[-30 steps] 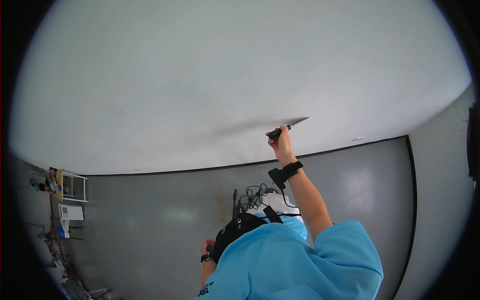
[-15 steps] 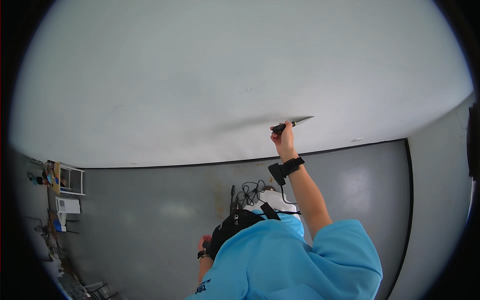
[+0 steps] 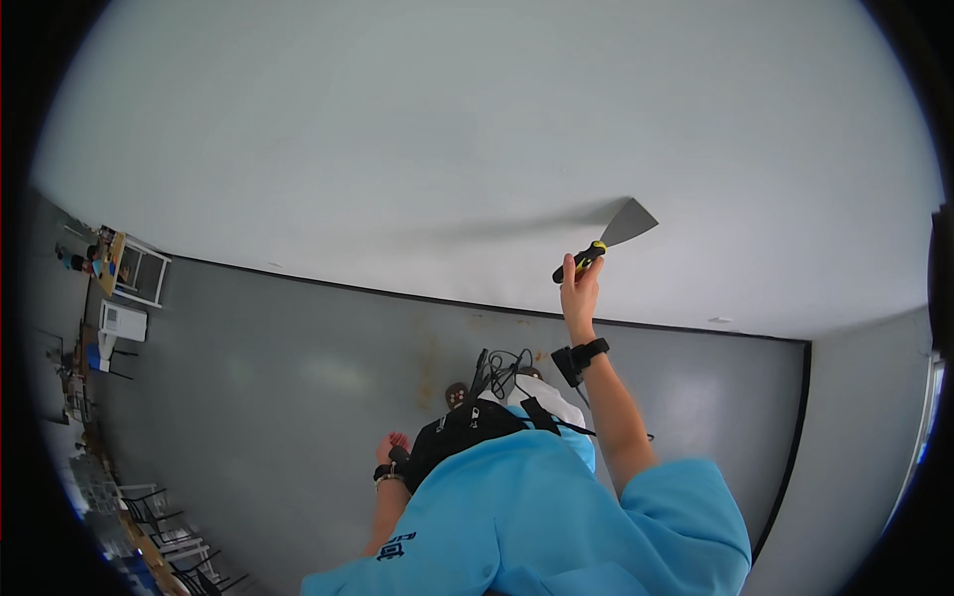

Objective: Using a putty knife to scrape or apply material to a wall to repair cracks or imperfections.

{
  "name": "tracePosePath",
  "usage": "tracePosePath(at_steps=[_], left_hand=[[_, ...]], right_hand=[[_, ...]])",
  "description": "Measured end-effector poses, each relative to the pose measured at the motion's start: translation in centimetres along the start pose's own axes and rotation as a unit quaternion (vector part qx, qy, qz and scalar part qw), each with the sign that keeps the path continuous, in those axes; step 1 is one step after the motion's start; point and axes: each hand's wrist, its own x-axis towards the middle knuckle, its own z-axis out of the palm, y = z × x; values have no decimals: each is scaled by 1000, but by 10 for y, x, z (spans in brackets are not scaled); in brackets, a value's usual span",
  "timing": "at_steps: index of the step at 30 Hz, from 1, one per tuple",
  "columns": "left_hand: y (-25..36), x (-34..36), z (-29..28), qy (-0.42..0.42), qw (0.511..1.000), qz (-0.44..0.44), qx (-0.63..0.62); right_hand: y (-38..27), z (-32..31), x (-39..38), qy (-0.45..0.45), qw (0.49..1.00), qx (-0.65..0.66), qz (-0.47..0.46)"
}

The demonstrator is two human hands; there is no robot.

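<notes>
One pale wall [image 3: 397, 129] is seen, where finished and unfinished parts cannot be distinguished. Over its lower part, a scraper [image 3: 623, 225] is held, its long axis slanted, its blade pointed up and rightward. Its handle is gripped by the curled right hand [image 3: 580, 290]; whether anything is held by the half-curled left hand [image 3: 391, 446] cannot be told.

grey floor [image 3: 268, 437] has some rusty brown stains [image 3: 428, 368] on it, and there's black skirting [image 3: 417, 297] running along the edge. way off left you've got a white-framed desk [image 3: 115, 260], a white box [image 3: 125, 320] near it, then some chairs [image 3: 199, 574] lower down. bright window [image 3: 930, 422], far right.
</notes>
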Motion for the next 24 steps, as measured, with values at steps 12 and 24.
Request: tracePosePath(at_steps=[12,24], left_hand=[[-62,21,-29,19,996,-14,-84],[-109,36,-34,52,989,10,-135]], right_hand=[[12,51,-11,-135,948,-245,-154],[-24,85,7,-107,985,-69,-119]])
